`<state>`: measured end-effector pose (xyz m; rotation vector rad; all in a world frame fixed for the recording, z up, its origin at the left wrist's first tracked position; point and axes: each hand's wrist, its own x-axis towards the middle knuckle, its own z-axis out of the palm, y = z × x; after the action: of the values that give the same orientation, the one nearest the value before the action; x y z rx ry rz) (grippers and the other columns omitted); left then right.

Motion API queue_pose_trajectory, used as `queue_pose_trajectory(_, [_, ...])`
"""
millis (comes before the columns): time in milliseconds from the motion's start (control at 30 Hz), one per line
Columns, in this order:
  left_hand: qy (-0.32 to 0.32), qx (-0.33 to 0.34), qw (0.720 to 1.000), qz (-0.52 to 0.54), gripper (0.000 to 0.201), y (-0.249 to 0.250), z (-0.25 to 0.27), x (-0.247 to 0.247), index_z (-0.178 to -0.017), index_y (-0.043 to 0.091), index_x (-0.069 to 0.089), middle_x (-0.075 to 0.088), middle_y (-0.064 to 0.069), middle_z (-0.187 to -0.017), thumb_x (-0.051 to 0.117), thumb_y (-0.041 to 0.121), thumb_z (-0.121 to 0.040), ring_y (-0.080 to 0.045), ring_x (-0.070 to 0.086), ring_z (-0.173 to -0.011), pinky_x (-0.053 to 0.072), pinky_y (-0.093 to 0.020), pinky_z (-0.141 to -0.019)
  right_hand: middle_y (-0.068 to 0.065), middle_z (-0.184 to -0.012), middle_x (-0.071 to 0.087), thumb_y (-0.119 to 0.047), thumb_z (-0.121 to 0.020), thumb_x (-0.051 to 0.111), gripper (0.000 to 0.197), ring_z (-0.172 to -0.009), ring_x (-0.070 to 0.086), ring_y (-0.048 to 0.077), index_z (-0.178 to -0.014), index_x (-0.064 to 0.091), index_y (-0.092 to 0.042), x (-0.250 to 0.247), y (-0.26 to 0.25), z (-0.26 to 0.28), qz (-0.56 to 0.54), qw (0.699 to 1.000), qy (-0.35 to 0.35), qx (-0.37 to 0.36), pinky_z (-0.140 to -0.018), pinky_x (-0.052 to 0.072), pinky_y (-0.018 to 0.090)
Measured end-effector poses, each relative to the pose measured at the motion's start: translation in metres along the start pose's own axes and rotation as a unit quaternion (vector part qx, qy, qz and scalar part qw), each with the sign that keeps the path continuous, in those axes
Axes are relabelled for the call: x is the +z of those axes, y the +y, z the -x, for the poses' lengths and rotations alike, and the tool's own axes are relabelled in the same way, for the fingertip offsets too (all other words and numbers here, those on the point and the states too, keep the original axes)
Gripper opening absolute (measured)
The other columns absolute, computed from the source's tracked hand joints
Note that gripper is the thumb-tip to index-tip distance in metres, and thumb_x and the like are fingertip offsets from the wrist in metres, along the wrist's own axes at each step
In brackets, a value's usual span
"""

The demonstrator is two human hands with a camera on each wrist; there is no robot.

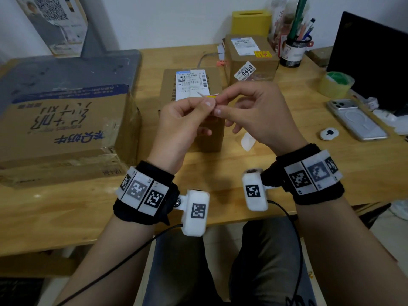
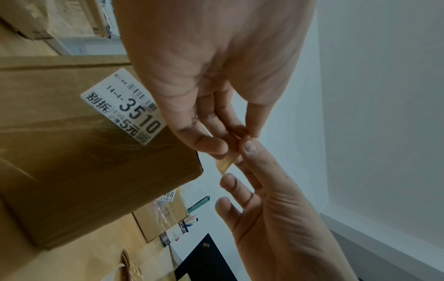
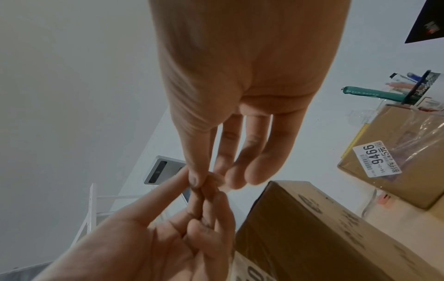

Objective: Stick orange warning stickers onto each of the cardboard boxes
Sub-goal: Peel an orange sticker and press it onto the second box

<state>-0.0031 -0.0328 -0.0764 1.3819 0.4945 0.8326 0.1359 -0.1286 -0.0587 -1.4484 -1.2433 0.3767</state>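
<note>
Both hands are raised above the middle cardboard box (image 1: 170,93), fingertips together. My left hand (image 1: 207,106) and right hand (image 1: 217,108) each pinch a small orange-and-white sticker (image 1: 210,96) between thumb and forefinger. In the left wrist view the sticker (image 2: 225,165) hangs as a thin strip below the pinch, beside the middle box (image 2: 84,171). The right wrist view shows my right hand (image 3: 199,180) meeting my left hand (image 3: 206,195); the sticker is hidden there. The far box (image 1: 251,62) carries an orange sticker (image 1: 262,54). A large box (image 1: 66,120) lies at the left.
On the wooden table (image 1: 287,138) lie a white backing scrap (image 1: 247,141), a tape roll (image 1: 335,83), a phone (image 1: 355,119) and a small white disc (image 1: 329,134). A laptop (image 1: 373,60), pen cup (image 1: 294,50) and yellow tissue box (image 1: 250,22) stand behind.
</note>
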Motion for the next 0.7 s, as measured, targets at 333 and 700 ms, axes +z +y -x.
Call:
queue_pose_trajectory(333, [0.011,0.007,1.0,-0.003,0.011,-0.0006,0.0017,0.0009,-0.094,0.005,0.073,0.071,0.004,-0.072,0.063,0.008,-0.097,-0.007,0.065,-0.071,0.05,-0.025,-0.06,0.0,-0.082,0.073,-0.006,-0.086,0.078,0.013,-0.06,0.068,0.034,-0.099,0.079,-0.01,0.0006,0.0023,0.0007,-0.002,1.0,0.009,-0.02,-0.045,0.053,0.035])
queue_pose_trajectory(700, [0.03,0.013,0.999,-0.029,0.014,-0.0011,0.0019,0.0027,-0.087,0.006,0.073,0.068,0.008,-0.063,0.062,0.007,-0.096,-0.008,0.062,-0.067,0.049,-0.024,-0.059,0.012,-0.084,0.071,-0.008,-0.085,0.079,0.012,-0.059,0.066,0.033,-0.097,0.081,-0.006,-0.0002,0.0038,0.0018,0.042,0.998,0.011,-0.048,-0.044,0.053,0.042])
